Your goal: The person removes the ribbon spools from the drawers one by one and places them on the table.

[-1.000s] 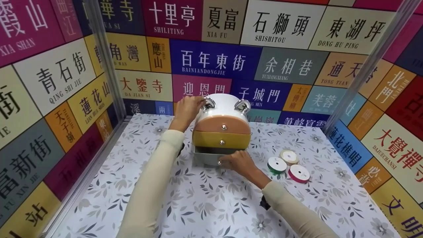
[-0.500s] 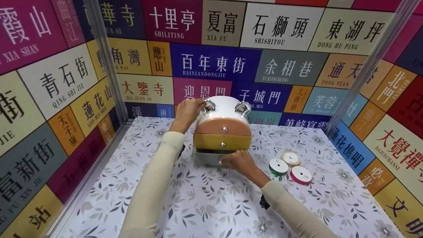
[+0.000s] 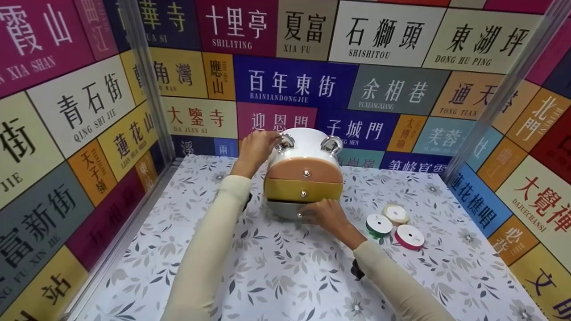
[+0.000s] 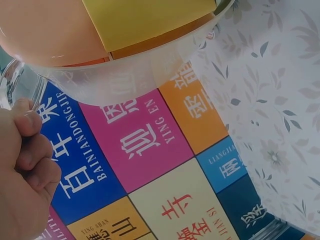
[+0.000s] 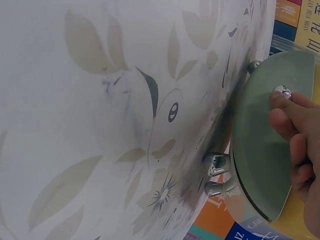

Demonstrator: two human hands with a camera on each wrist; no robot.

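A rounded white drawer box (image 3: 301, 140) with silver ear-shaped loops stands on the table. Its top drawer (image 3: 290, 168) is orange, the middle drawer (image 3: 285, 189) yellow, the bottom drawer (image 5: 272, 130) pale green. My left hand (image 3: 256, 149) grips the left silver ear (image 4: 22, 82) with curled fingers. At the bottom drawer, my right hand (image 3: 329, 216) pinches the silver knob (image 5: 282, 91) between thumb and finger. A narrow dark gap shows above this drawer in the head view; its inside is hidden. Both upper drawers are closed.
Three ribbon spools lie right of the box: a cream spool (image 3: 395, 215), a green spool (image 3: 379, 225) and a pink-red spool (image 3: 409, 236). A leaf-patterned cloth (image 3: 276, 276) covers the table. Walls with printed signs (image 3: 294, 84) stand behind and at both sides.
The bottom drawer has slid inward with my right hand on its knob, and the gap above it has narrowed. My left hand keeps its grip on the ear.
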